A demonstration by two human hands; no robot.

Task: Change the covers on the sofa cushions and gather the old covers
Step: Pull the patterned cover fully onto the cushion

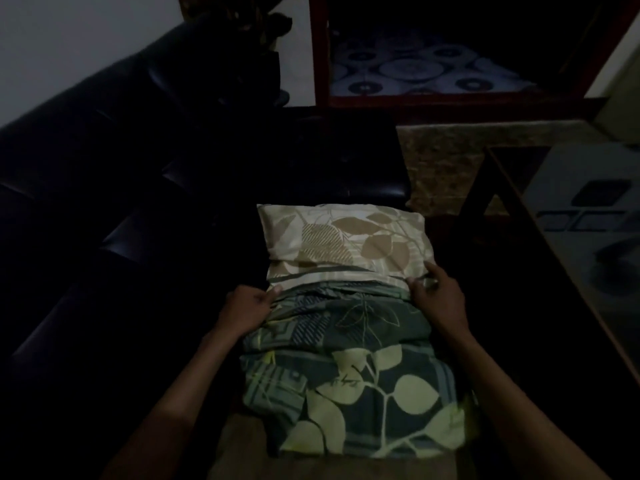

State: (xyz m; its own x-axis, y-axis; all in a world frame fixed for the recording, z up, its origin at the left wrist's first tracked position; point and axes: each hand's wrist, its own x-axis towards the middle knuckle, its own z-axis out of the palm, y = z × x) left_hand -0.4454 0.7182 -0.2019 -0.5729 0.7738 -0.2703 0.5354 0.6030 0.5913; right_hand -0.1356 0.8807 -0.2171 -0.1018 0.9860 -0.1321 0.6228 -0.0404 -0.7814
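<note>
A cushion (346, 237) in a beige cover with tan leaves lies on the dark sofa (121, 209), its far half showing. A dark green cover with pale yellow leaves (346, 382) is bunched over its near half and reaches toward me. My left hand (247, 311) grips the bunched edge of the green cover at the cushion's left side. My right hand (438, 299) grips the same edge at the right side, fingers curled over the fabric. The cushion's near end is hidden under the green cover.
The room is dim. A wooden table with a glass top (568, 237) stands close on the right. A brown speckled rug (443, 161) lies beyond the sofa, and a red-framed opening (318, 64) shows a patterned floor behind.
</note>
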